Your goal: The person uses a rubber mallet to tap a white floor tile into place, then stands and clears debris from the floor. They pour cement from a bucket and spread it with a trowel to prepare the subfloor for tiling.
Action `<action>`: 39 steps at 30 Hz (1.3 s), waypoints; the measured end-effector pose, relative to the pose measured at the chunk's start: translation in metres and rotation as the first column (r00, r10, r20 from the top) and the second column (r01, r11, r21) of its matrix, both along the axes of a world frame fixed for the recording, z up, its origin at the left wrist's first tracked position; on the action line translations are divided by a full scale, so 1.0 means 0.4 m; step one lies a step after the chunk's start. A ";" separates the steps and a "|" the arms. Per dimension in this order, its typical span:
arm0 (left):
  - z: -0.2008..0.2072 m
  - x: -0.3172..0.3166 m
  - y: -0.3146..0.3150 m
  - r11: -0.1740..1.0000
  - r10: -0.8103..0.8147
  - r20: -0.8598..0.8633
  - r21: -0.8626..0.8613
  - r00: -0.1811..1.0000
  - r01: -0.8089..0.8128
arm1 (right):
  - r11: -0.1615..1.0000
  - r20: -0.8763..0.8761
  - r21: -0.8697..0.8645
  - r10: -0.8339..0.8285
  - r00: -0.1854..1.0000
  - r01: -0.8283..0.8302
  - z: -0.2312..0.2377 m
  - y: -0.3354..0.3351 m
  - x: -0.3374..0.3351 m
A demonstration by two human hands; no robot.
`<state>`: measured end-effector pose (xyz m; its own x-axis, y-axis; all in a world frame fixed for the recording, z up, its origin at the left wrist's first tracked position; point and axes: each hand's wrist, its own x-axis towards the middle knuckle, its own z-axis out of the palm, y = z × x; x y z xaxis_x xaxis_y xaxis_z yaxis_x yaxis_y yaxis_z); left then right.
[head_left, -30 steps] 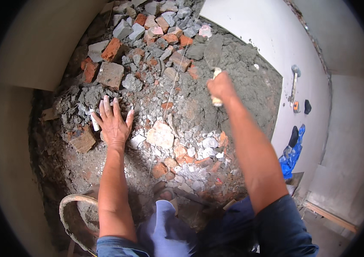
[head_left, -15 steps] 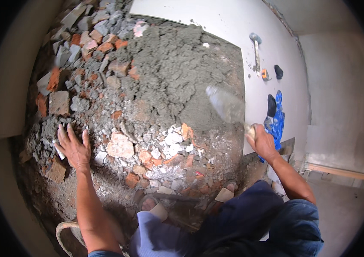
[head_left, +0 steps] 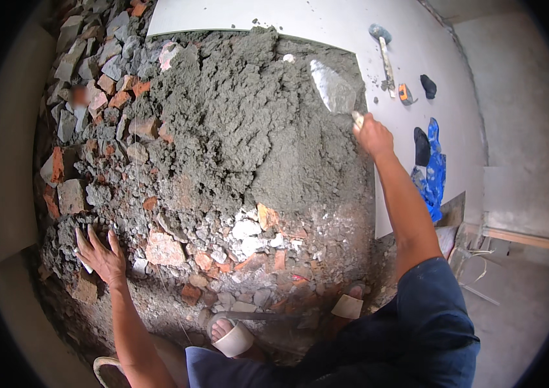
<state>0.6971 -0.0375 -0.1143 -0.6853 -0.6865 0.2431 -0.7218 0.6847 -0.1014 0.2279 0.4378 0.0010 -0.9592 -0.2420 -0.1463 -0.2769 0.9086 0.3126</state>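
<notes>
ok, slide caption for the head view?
Right hand holding a trowel at grey mortar, left hand on rubble; mallet on the white slab.

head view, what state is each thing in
Left grip, open, spread against rubble
Right grip, closed on trowel
Trowel, held, over the mortar
Mortar, spread out, lumpy, smoother toward the right
Rubble, broken, loose
Hammer, lying on white board
Tape measure, lying on white board
Blue item, crumpled

Right bare hand (head_left: 374, 134) grips pale-handled silvery metal trowel (head_left: 334, 87) over rough grey mortar (head_left: 235, 110) | left bare hand (head_left: 103, 258) rests spread on grey rubble (head_left: 61, 238) | orange-and-black tape measure (head_left: 405, 94) lies near grey-headed mallet (head_left: 386, 58) on smooth white slab (head_left: 342, 26)
</notes>
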 end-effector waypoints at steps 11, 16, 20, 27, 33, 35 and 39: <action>0.012 -0.004 0.002 1.000 -0.004 -0.032 0.017 0.999 0.004 | 0.994 0.300 -0.055 0.108 0.948 -0.096 0.143 -0.144 0.177; 0.021 -0.010 0.006 0.999 0.007 -0.029 0.040 1.000 -0.006 | 0.998 0.236 -0.058 0.042 0.971 -0.029 0.111 -0.198 0.062; 0.036 -0.012 0.011 0.996 0.049 0.024 0.079 0.999 -0.051 | 0.862 0.468 -0.395 -0.108 0.877 0.317 0.203 -0.265 0.061; 0.038 -0.013 0.010 0.994 0.053 0.017 0.089 0.998 -0.055 | 0.696 0.724 -0.410 -0.145 0.674 0.590 0.153 -0.541 0.105; 0.025 -0.008 0.006 1.000 0.004 -0.013 0.031 1.000 -0.003 | 0.887 0.626 -0.411 0.107 0.772 0.211 0.195 -0.389 0.086; 0.020 -0.006 0.004 1.000 -0.003 -0.022 0.019 1.000 0.003 | 0.930 0.466 -0.339 0.035 0.884 0.142 0.221 -0.271 0.097; 0.010 -0.002 0.002 1.000 -0.002 -0.020 0.001 1.000 0.002 | 0.995 0.082 -0.060 -0.070 0.994 0.075 0.183 -0.080 0.082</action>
<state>0.6963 -0.0366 -0.1104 -0.6816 -0.6854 0.2562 -0.7224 0.6861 -0.0860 0.2606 0.4059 0.0743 -0.9604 -0.1835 -0.2096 -0.2315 0.9444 0.2336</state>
